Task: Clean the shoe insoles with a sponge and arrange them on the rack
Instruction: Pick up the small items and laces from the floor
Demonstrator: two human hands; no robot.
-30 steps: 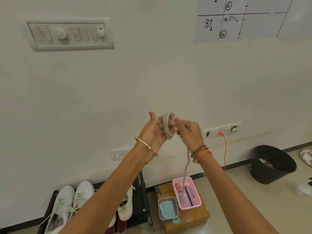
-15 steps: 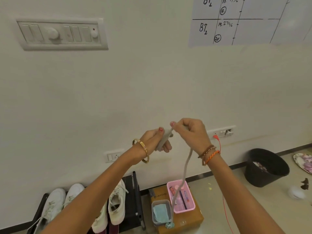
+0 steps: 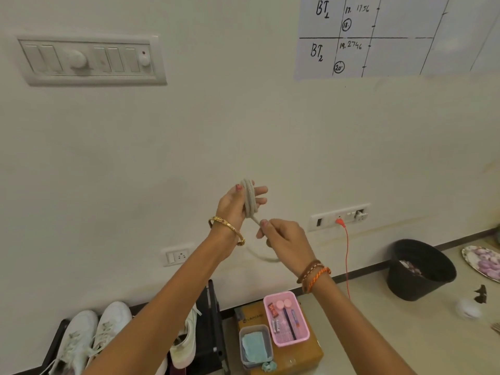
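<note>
Both hands raised in front of a pale wall, well above the floor. Left hand (image 3: 238, 205) holds a grey-beige shoelace (image 3: 249, 197) wound in several loops around its fingers (image 3: 260, 191), which stick out straight to the right past the coil; thumb lies against the near side of the loops. Right hand (image 3: 284, 236) sits just below and right of it, fingers curled and pinching the free run of the lace close to the coil — the loose tail curves down and left behind the wrists. Gold bangle (image 3: 226, 228) on the left wrist, braided orange and brown bands (image 3: 313, 274) on the right. No insole can be made out in either hand. Below, at the wall's foot, a black shoe rack (image 3: 213, 328) carries white sneakers (image 3: 89, 334), with another pale shoe just left of the rack's right-hand frame. Right of the rack a yellow-brown cardboard box (image 3: 313, 350) stands on the floor; on top of it a pink tray (image 3: 303, 315) of small items, and beside that, to the near left, a clear tub (image 3: 243, 353) holding something light blue — a sponge or cloth, cannot tell which. Farther right a black bucket (image 3: 416, 272) near the skirting, an orange cable (image 3: 346, 255) hanging from a wall socket strip (image 3: 324, 219). Switch panel (image 3: 92, 59) high on the left; a hand-ruled paper chart (image 3: 392, 36) high on the right.
</note>
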